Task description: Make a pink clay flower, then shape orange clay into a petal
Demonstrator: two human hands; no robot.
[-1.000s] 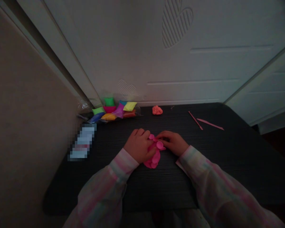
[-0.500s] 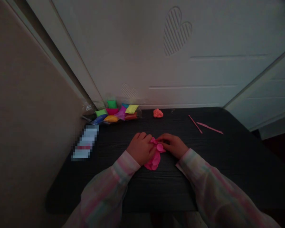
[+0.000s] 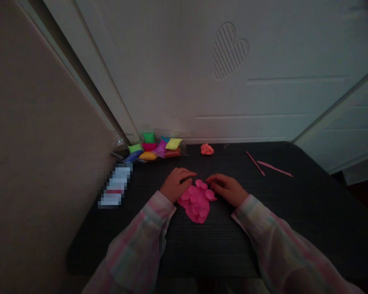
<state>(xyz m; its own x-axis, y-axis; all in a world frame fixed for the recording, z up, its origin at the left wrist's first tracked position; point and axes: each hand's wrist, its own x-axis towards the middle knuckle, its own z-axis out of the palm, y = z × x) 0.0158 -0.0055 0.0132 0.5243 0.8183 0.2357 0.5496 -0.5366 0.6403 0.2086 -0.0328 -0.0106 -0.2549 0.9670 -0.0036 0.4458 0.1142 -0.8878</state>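
Observation:
A pink modelling clay piece [image 3: 198,204], covered with several small round discs, lies on the dark table between both hands. My left hand [image 3: 178,183] is at its upper left, fingers stretched out and apart from the thumb, holding nothing. On the other side, my right hand [image 3: 228,188] rests by the upper right discs with its fingers bent and a gap between thumb and fingers. Whether its fingertips touch the clay is hard to tell in the dim light.
Behind the hands sits an orange clay lump [image 3: 207,149]. Several coloured clay packets [image 3: 155,150] lie in clear plastic at the back left, near a blurred pale rectangle [image 3: 115,185]. Two pink modelling tools [image 3: 274,168] lie at the right. A white panel [image 3: 171,73] stands behind the table.
My left hand has lifted off the pink clay and opened, uncovering its discs. My right hand has drawn slightly away to the right. The view has shifted a little.

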